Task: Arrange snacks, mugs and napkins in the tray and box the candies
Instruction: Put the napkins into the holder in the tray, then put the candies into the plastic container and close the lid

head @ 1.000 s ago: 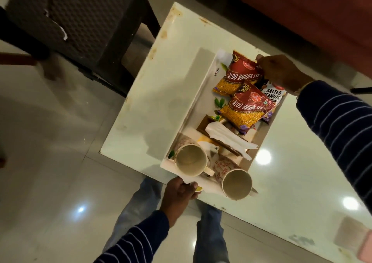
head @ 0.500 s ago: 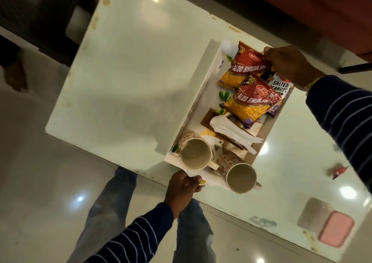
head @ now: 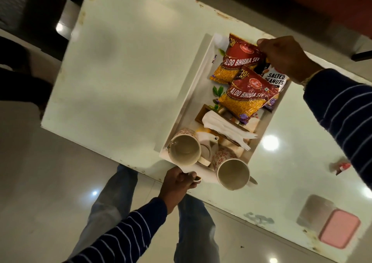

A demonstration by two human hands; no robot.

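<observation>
White rectangular tray [head: 203, 65] loaded with snacks and mugs is gripped at its near edge by the left hand [head: 177, 184], far edge by the right hand [head: 285, 58].

Both arms wear dark blue sleeves with thin white stripes. The left hand [head: 178, 184] curls its fingers over the tray's [head: 193, 93] near end. The right hand [head: 285, 57] grips the tray's far end, knuckles up.

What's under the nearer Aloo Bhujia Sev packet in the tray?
The nearer Aloo Bhujia Sev packet overlaps the salted peanuts packet and the tray floor's leaf print. Whatever else lies beneath is covered.
</observation>
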